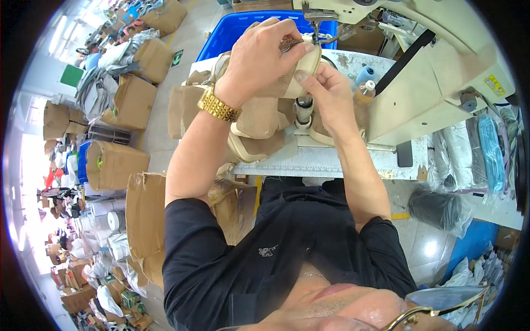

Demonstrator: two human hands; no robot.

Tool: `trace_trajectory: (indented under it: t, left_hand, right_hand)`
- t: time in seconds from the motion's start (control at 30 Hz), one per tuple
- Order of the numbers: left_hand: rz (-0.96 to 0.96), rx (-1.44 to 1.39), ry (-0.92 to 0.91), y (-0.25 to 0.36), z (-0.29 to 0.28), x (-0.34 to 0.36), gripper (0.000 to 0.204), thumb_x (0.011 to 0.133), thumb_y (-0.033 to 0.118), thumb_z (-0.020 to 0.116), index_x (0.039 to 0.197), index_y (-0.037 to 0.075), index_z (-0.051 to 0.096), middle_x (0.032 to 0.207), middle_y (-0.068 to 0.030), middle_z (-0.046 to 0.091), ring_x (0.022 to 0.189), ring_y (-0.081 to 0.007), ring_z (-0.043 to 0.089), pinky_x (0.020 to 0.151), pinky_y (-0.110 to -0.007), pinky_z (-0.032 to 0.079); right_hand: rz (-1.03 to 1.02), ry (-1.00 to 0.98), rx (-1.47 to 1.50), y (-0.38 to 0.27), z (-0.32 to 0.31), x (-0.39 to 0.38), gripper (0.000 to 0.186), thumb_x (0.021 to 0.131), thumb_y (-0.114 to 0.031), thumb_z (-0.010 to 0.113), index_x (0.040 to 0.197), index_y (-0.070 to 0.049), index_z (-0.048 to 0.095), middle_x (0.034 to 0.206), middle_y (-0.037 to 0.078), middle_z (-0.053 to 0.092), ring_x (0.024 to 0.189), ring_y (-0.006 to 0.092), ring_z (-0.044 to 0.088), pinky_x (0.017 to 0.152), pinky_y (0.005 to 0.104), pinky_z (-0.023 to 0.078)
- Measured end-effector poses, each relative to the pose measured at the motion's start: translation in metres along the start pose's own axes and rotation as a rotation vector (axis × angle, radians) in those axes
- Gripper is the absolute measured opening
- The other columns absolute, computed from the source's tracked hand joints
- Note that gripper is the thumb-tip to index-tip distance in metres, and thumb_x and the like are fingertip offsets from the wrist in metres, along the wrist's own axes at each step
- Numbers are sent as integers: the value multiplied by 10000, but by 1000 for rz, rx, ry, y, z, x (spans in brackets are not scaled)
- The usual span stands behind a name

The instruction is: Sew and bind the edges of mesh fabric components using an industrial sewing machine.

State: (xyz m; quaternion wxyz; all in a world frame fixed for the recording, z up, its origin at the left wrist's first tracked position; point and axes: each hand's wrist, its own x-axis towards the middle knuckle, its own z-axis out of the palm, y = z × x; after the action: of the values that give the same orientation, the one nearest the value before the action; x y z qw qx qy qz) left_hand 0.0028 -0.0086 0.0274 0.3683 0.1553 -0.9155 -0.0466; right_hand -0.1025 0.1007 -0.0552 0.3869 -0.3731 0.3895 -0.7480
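My left hand, with a gold watch on its wrist, has curled fingers gripping a beige mesh fabric piece with cream edging at the head of a sewing machine. My right hand holds the same piece lower down, its thumb pressed on the cream band. The piece is beside the presser foot; the needle point is too small to make out. Below and behind my hands, several similar beige pieces lie on the white work table, around the machine's narrow metal post.
A blue bin stands beyond the table. A blue thread cone and a bottle are beside the machine body. Cardboard boxes and heaped materials fill the left; bagged rolls lie at right.
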Motion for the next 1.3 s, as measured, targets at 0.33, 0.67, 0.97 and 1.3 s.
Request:
trace_trajectory:
  t: [0.33,0.67,0.97,1.3]
  left_hand:
    - [260,48,9,3,-9,-12,172,853,162,661,981,59,713,1007,-79,696,926,-270,657,819,-372,532]
    - [89,10,-41,12,-7,-13,244,879,227,654,1049,61,709,1044,-90,694,988,-276,649,861,-381,522]
    - [265,198,0,16,-4,-19,298,877,226,651,1123,57,655,1162,-92,650,1056,-283,623,930,-391,499]
    - [94,-12,-7,15,1,-31,394,872,298,681,1191,67,650,1206,-109,646,1043,-306,642,877,-388,528]
  right_hand:
    - [1,-56,73,-10,1,-10,330,904,-66,673,1210,0,568,911,17,682,765,31,585,681,196,461]
    - [70,-105,111,-15,-11,-6,327,914,-55,640,1227,-3,561,970,8,666,841,40,589,723,205,470]
    - [138,-136,183,-7,-14,-44,333,957,-153,623,1266,-43,564,1003,-8,656,864,51,589,725,239,494]
    - [56,-123,29,-24,-15,-24,496,932,-153,651,1387,-58,481,906,-9,649,729,34,570,590,193,473]
